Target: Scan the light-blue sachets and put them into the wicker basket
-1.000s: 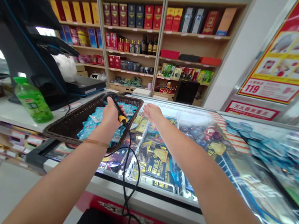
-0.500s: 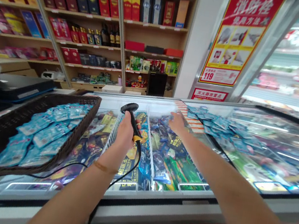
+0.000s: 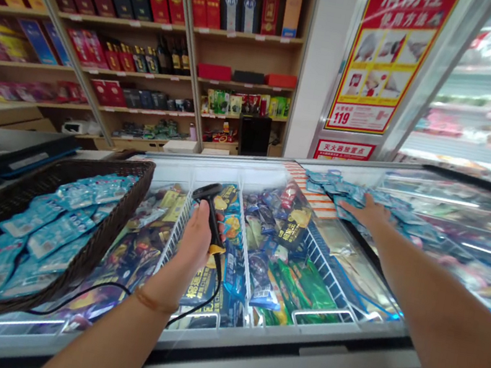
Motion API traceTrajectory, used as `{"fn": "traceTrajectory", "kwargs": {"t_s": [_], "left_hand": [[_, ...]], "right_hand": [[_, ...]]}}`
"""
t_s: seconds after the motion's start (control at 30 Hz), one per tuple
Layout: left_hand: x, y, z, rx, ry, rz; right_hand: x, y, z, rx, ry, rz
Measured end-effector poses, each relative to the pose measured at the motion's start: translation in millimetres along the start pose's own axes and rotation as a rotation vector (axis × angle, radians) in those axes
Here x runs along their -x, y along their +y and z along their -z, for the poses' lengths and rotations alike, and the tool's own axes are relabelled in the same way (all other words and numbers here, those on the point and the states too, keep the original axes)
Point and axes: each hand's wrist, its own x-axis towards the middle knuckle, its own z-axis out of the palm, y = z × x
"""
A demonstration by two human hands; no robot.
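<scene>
My left hand (image 3: 200, 230) is wrapped round the handle of a black barcode scanner (image 3: 214, 216), held above the glass-topped freezer. Its cord (image 3: 216, 283) hangs down and runs off to the left. At the right, my right hand (image 3: 370, 214) reaches over a pile of small blue packets (image 3: 339, 186) on the freezer top. The fingers of that hand are spread, at the pile's near edge; whether they touch a packet I cannot tell. More blue packets (image 3: 63, 232) lie in a dark brown wicker basket (image 3: 144, 183) to the left.
Beneath the glass, white wire baskets (image 3: 243, 240) hold frozen goods in colourful bags. An orange-and-white striped sheet (image 3: 314, 192) lies beside the pile. Behind the freezer stand shelves (image 3: 237, 91) of boxes and bottles, with a red fire-hydrant poster (image 3: 377, 74) on the wall.
My right hand has moved right, from over the striped sheet to the blue packet pile, and its fingers have spread. My left hand keeps hold of the scanner. The view has shifted slightly.
</scene>
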Motion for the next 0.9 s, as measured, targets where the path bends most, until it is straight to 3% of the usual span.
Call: {"fn": "traceTrajectory", "kwargs": {"t_s": [0.23, 0.5, 0.7, 0.9], "left_hand": [[5.8, -3.8, -5.1, -0.004, -0.05, -0.015], [14.6, -3.1, -5.1, -0.039, -0.095, -0.005], [19.6, -5.0, -6.7, -0.031, -0.112, -0.036], [23.8, -8.5, -5.4, -0.073, -0.211, -0.006]], "right_hand": [[19.0, -17.3, -4.7, 0.07, -0.041, 0.161], [72.7, -76.6, -28.5, 0.121, -0.056, 0.316], [106.6, -118.5, -52.5, 0.059, -0.034, 0.321], [115.5, -121.2, -53.3, -0.076, 0.026, 0.295]]}}
